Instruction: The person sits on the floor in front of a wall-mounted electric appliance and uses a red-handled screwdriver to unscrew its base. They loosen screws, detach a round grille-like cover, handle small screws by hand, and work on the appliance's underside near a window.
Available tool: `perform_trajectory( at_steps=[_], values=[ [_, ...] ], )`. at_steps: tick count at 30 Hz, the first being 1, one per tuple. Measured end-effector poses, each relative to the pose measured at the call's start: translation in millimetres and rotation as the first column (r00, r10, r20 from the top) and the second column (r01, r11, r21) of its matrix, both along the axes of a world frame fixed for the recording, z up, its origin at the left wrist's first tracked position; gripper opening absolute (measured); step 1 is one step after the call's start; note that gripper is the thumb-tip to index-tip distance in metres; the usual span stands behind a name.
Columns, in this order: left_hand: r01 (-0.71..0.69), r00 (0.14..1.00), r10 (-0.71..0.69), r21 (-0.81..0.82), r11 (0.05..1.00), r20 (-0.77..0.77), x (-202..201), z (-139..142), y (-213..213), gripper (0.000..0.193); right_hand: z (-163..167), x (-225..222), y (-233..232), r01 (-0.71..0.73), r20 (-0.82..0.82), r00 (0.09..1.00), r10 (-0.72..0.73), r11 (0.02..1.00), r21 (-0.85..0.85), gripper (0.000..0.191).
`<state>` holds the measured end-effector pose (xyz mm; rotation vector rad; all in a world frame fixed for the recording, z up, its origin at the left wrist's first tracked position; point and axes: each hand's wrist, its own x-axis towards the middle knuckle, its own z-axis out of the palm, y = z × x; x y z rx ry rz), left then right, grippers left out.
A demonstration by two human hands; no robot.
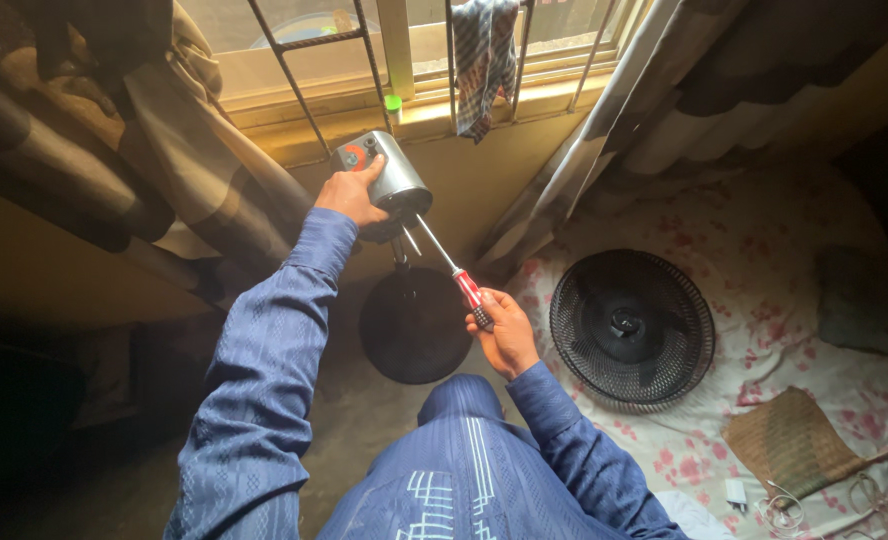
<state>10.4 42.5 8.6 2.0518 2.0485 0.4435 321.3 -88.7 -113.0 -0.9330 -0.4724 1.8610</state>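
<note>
Head view: the left hand [349, 195] is closed around the rear of the grey cylindrical motor housing [384, 180], with the fingers wrapped over the casing and the thumb laid along its upper side. The housing is held tilted, its control end raised toward the window sill [524, 100] and its lower face turned down toward the body. The right hand [504, 330] is clenched on the red and black handle of the screwdriver [454, 275]. The long axis of the screwdriver runs diagonally, from the handle at lower right up to the tip at upper left, and the metal shaft is directed at the underside of the housing, where the tip meets or nearly meets the casing; actual contact cannot be confirmed. The housing therefore lies up and to the left of the right hand and is already gripped by the left hand, which is the nearer of the two. A thin stem is seen running from the housing down to the round black base [414, 325], which rests on the floor between the forearms. To the right, well apart from both hands, a black fan grille [632, 328] lies flat on the floral cloth [764, 250], with a woven fan [789, 440] nearer the lower right. A checked cloth [482, 60] is draped over the window bars
</note>
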Motion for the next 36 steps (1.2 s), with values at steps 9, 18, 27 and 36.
perform_trajectory(
  at_steps=[9, 18, 27, 36],
  values=[
    [0.018, 1.0, -0.018, 0.017, 1.0, 0.003, -0.6, -3.1, -0.5, 0.103, -14.9, -8.9, -1.6, 0.104, 0.191, 0.97, -0.148, 0.969, 0.223, 0.025],
    [0.005, 1.0, -0.005, 0.027, 1.0, 0.009, 2.6, -1.3, -8.7, 0.1, 20.7, -5.8, -6.7, -0.193, 0.016, 0.981, 0.196, 0.974, -0.117, 0.039],
    [-0.002, 1.0, 0.002, 0.049, 0.999, 0.006, 5.3, -1.0, -15.0, 0.102, 10.1, -7.6, -7.7, -0.032, 0.278, 0.96, 0.019, 0.999, 0.043, 0.023],
    [-0.025, 1.0, 0.025, 0.042, 0.999, 0.016, 13.3, -1.3, -20.1, 0.1, 2.2, 1.2, -9.6, -0.188, -0.042, 0.982, 0.184, 0.974, -0.129, 0.03]
  ],
)
